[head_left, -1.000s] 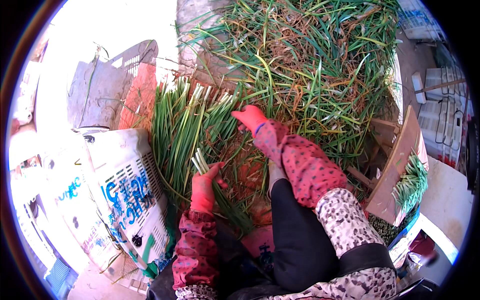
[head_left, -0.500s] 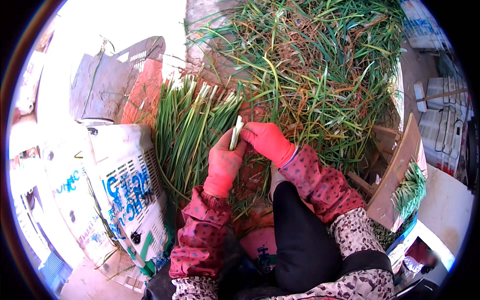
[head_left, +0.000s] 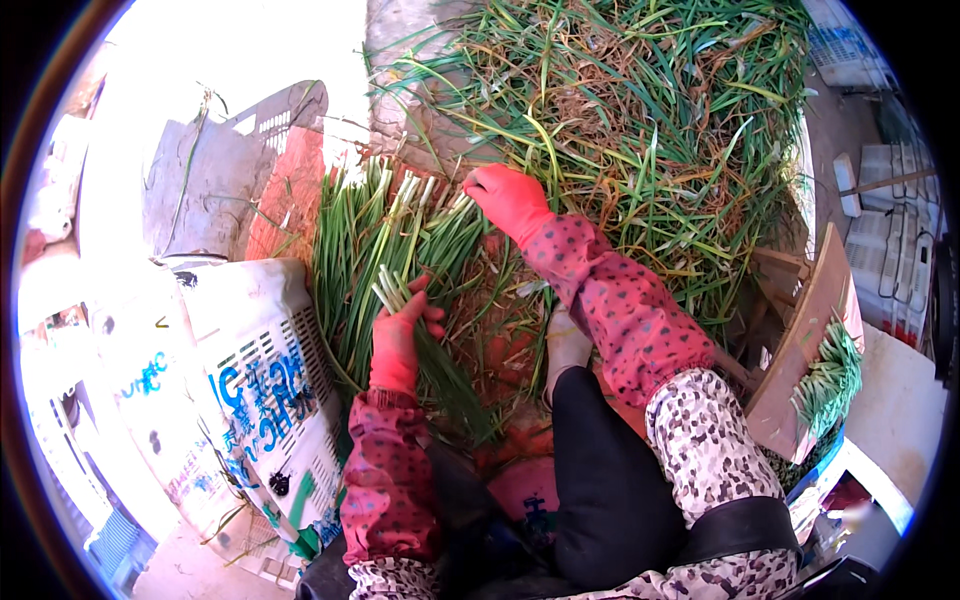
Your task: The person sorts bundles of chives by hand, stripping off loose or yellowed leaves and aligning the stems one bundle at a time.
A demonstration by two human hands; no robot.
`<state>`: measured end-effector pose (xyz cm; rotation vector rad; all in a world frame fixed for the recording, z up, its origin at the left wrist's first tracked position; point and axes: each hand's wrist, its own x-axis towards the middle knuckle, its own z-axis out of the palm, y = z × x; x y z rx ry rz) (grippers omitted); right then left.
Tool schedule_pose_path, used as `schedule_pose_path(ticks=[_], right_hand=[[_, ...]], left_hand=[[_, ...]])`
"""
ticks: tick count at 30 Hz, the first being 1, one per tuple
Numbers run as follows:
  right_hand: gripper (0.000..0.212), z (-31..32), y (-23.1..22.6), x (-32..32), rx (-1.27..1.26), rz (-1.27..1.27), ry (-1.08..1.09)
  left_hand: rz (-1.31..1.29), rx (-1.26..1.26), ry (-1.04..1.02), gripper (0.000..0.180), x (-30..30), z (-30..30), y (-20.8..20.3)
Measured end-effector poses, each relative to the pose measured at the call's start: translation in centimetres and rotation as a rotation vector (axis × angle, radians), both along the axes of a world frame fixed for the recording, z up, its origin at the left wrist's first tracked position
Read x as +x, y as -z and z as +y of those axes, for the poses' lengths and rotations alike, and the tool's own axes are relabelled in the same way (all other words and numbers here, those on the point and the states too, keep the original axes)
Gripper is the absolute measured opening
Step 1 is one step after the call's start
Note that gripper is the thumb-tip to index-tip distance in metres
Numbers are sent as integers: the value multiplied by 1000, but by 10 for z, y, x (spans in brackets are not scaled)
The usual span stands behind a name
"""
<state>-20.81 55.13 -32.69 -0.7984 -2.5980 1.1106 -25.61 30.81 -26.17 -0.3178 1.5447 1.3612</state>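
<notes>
You get harsh sunlight from the upper left, blowing the ground there out to white glare. Fisheye bending curves the rim, ringed black; the centre stays sharp.

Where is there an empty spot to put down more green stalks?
Little bare room. A thin littered strip lies between the sorted stalks and the big heap, near the right hand. The left hand grips a bunch beside the white sack.

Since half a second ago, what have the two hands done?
The right hand left the bunch of green stalks and reached out to the laid-out row of greens. The left hand kept hold of that bunch and dropped lower. The loose heap stayed.
</notes>
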Motion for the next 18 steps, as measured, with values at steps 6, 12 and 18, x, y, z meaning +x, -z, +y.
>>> schedule_pose_path(ticks=[6, 12, 18], right_hand=[[15, 16, -30, 28, -609, 26, 292], [25, 117, -67, 112, 203, -360, 262], [35, 19, -38, 50, 153, -212, -163]], left_hand=[[-88, -25, -81, 29, -24, -1, 73], [-112, -12, -106, 28, -16, 3, 81], [-72, 47, -98, 32, -14, -13, 58]])
